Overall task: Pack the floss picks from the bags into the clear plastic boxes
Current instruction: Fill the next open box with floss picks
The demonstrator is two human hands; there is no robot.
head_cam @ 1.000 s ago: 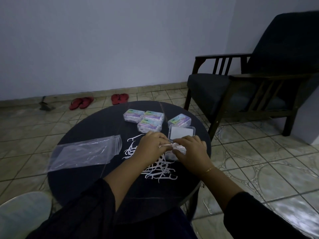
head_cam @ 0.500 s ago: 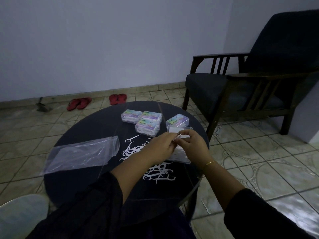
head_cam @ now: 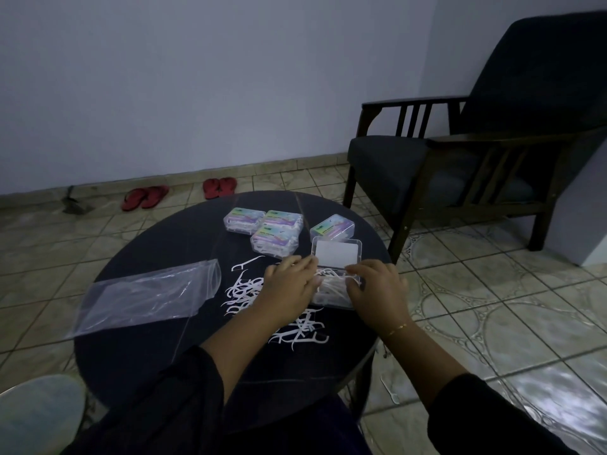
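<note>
An open clear plastic box [head_cam: 337, 254] lies on the round dark table [head_cam: 138, 362], lid flipped up at the back, white floss picks [head_cam: 331, 284] filling its tray. My left hand [head_cam: 289, 287] rests at the tray's left side, fingers on the picks. At the tray's right side, my right hand [head_cam: 377, 293] has its fingers curled over the picks. A loose pile of floss picks [head_cam: 243, 290] lies on the table under and behind my left wrist. An empty clear bag [head_cam: 147, 297] lies to the left. Several closed, filled boxes [head_cam: 274, 231] stand at the back.
A dark wooden armchair [head_cam: 476, 152] stands to the right of the table. Two pairs of red sandals [head_cam: 177, 193] lie on the tiled floor by the wall. One floss pick [head_cam: 389, 387] lies on the floor beside the table. A pale round seat edge [head_cam: 36, 415] shows at bottom left.
Both hands were lifted with picks pinched between them half a second ago. They have come down onto the open box's tray, pressing the picks in.
</note>
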